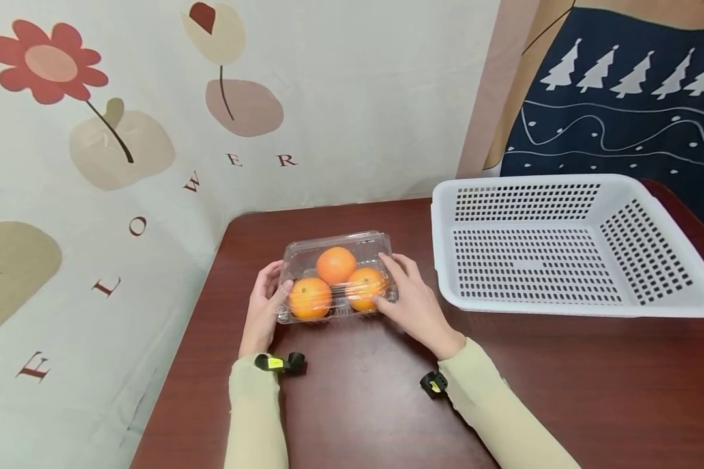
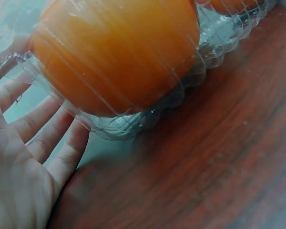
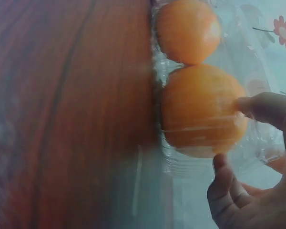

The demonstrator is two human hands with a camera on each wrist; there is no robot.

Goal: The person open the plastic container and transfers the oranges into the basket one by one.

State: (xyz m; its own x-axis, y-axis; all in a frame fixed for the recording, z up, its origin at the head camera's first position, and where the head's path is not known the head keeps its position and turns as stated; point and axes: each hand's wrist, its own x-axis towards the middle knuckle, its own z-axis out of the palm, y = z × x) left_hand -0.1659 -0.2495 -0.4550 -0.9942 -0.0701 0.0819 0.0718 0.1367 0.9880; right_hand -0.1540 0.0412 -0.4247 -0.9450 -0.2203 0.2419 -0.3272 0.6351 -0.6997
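Note:
A clear plastic clamshell box (image 1: pixel 302 255) with a ribbed base lies on the table, three oranges (image 1: pixel 336 265) inside it and its lid over them. At its left end my left hand (image 1: pixel 262 312) grips it, thumb at the near corner and fingers spread along the side wall. My right hand (image 1: pixel 413 306) holds the right end. In the right wrist view, the thumb (image 3: pixel 257 106) presses the clear plastic over one orange (image 3: pixel 202 112), while a fingertip reaches the lower edge. From the left wrist, an orange (image 2: pixel 119 57) shows close up through the ribbed plastic.
A large white perforated basket (image 1: pixel 528 306) stands to the right on the dark red-brown table (image 1: pixel 352 391). Behind the table hangs a pale cloth (image 1: pixel 358 98) printed with flowers and letters. Dark blue fabric (image 1: pixel 610 130) with white trees hangs at the back right.

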